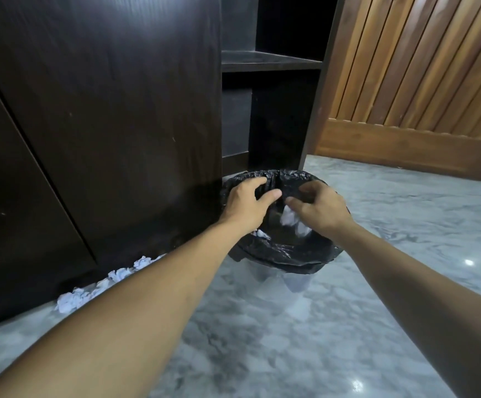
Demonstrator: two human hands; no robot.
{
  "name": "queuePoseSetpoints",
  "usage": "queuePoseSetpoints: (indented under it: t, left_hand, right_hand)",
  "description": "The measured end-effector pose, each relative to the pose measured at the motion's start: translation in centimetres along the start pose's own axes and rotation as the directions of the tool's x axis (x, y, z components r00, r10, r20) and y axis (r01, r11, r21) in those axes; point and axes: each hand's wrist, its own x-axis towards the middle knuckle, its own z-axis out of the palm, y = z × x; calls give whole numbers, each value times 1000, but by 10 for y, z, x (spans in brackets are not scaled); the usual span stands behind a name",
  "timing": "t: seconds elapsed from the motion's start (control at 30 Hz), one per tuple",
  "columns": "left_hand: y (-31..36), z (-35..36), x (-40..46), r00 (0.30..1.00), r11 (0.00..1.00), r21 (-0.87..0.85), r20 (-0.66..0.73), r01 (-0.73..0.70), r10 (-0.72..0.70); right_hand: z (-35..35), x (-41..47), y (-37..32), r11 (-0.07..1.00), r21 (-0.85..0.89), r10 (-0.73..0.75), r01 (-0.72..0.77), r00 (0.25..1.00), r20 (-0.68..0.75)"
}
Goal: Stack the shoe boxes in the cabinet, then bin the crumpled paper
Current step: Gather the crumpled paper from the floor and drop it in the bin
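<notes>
Both hands are extended over a bin lined with a black plastic bag, which stands on the marble-patterned floor at the foot of a dark wooden cabinet.

Left hand: positioned over the bin's rim at about 10 o'clock. Fingers are spread and slightly bent, thumb reaching toward the bin's centre. It grips nothing; whether the fingertips touch the bag's edge cannot be determined.

Right hand: positioned over the bin's opening at about 2 o'clock, palm down, fingers loosely bent and separated. It holds nothing. The two hands are near each other, thumb tips almost meeting, but apart.

Crumpled paper in bin: white pieces are visible inside the bag, directly below the right hand, with a further scrap showing at the rim beneath the left wrist.

Crumpled paper on floor: several white balls lie in a row along the cabinet's base, at 8 o'clock from the bin, partly hidden behind the left forearm. A second visible cluster lies along the same line, closer to the bin.

Cabinet: an open section at 12 o'clock from the bin shows a dark shelf. Its interior is too dark to inspect.

A slatted wooden door stands at 2 o'clock.
</notes>
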Motion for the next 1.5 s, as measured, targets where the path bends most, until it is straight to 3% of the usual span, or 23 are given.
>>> queuePoseSetpoints:
  t: [0.23, 0.33, 0.47, 0.6, 0.7, 0.8, 0.9, 1.03, 1.13, 1.3, 1.4, 1.5]
  left_hand:
    - [-2, -17, -1, 985, 990, -141, -170, 4, -28]
    - [-20, -41, -14, 963, 998, -69, -271, 0, -18]
    - [-76, -84, -48, 966, 993, 91, -256, 71, -46]
    - [-162, -126, -94, 953, 937, 240, -229, 253, -199]
    - [-214, -148, -135, 919, 849, 356, -213, 390, -332]
    - [-258, -158, -166, 908, 737, 530, -228, 419, -352]
    - [-289, -161, -184, 868, 602, 633, -269, 486, -418]
    - [-317, -166, -190, 868, 571, 670, -251, 475, -428]
    - [-332, -172, -184, 878, 596, 662, -219, 454, -426]
    - [-344, -172, -169, 905, 661, 632, -172, 405, -390]
    - [-351, -170, -159, 941, 686, 655, -126, 316, -313]
    - [-358, -166, -155, 971, 701, 683, -56, 205, -231]
  right_hand:
    - [4, -8, -15, 995, 45, -82, 85, 995, -52]
    - [16, -19, -36, 975, 76, -200, 206, 977, -79]
    - [52, -45, -67, 891, 92, -439, 444, 896, -74]
    - [109, -72, -82, 797, 39, -602, 603, 787, 137]
    - [157, -89, -79, 829, -22, -514, 559, 776, 366]
    - [199, -107, -66, 829, -116, -393, 547, 718, 575]
    - [235, -128, -47, 787, -166, -345, 595, 646, 681]
    - [268, -148, -26, 701, -185, -335, 689, 547, 768]
    - [287, -150, -19, 689, -211, -336, 694, 563, 755]
    - [310, -141, -11, 699, -292, -341, 653, 662, 667]
    - [322, -133, -9, 714, -295, -366, 635, 697, 616]
    - [333, -124, -12, 694, -281, -415, 663, 687, 596]
